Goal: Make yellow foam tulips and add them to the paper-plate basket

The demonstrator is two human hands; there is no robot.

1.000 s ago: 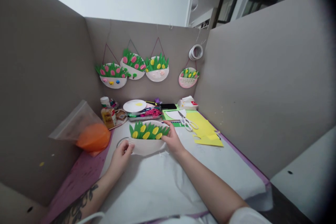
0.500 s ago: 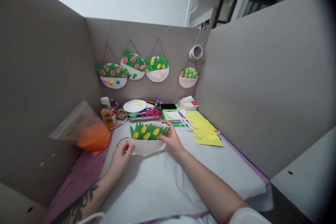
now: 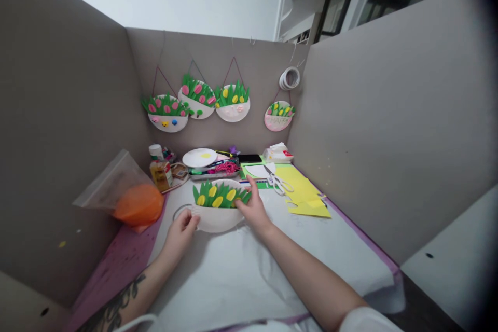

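A white paper plate basket [image 3: 218, 219] with green paper grass and yellow paper flowers is held over the white-covered table [image 3: 218, 280]. My left hand [image 3: 182, 228] pinches its left edge. At its right edge is my right hand [image 3: 254, 210], with the thumb over the front by the grass and the index finger raised behind. Part of the right-hand fingers is hidden behind the plate. A thin grey loop [image 3: 181, 209] shows just left of the plate.
Behind lie a tray [image 3: 213, 175] of craft supplies, a white plate [image 3: 199, 157], scissors [image 3: 277, 182] and yellow paper [image 3: 307, 194]. Left stand a glue bottle [image 3: 161, 174] and a bag with orange contents [image 3: 138, 205]. Four decorated plates [image 3: 232, 112] hang on the back panel.
The index finger of my right hand has lifted and straightened at the plate's right edge. The plate has barely moved, and my left hand keeps its pinch.
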